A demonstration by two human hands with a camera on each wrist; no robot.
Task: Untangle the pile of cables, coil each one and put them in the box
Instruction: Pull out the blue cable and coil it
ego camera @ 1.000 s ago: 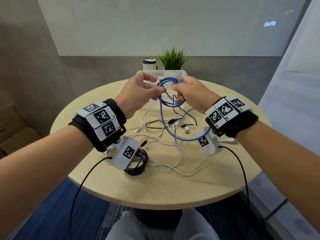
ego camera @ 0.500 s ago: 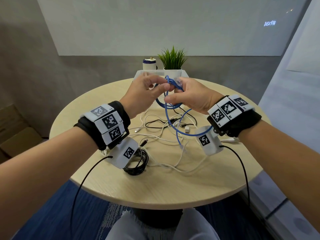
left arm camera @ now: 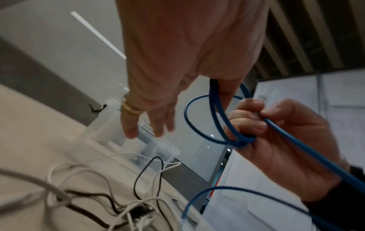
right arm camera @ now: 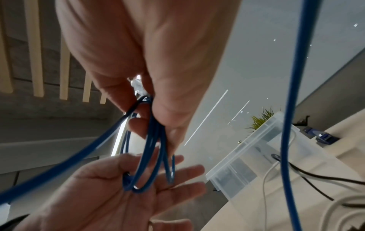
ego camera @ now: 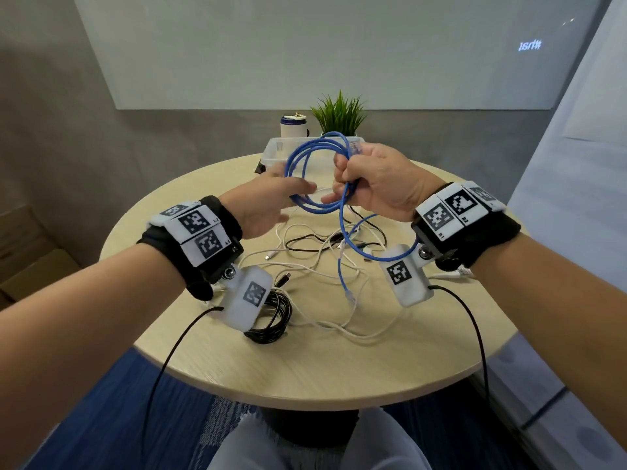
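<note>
A blue cable (ego camera: 341, 218) is partly coiled into loops held above the round table (ego camera: 373, 368). My right hand (ego camera: 369, 184) grips the gathered loops (right arm camera: 150, 148) in its fist, one clear plug poking out at the top. My left hand (ego camera: 271, 198) is flat with straight fingers (left arm camera: 128, 129), reaching into the loop's lower left side (left arm camera: 215, 112). The cable's free tail hangs down to the table, and its other plug lies there. The clear plastic box (ego camera: 274, 154) stands behind the hands at the table's far edge. A tangle of white and black cables (ego camera: 315, 262) lies under the hands.
A coiled black cable (ego camera: 274, 320) lies on the table under my left wrist. Behind the box stand a white canister (ego camera: 293, 127) and a small green plant (ego camera: 339, 113). A cardboard box (ego camera: 30, 259) sits on the floor at the left.
My left hand has let go of the blue loops and opened, dropping to the lower left. My right hand has closed round the coil and lifted it; the loops hang wider.
</note>
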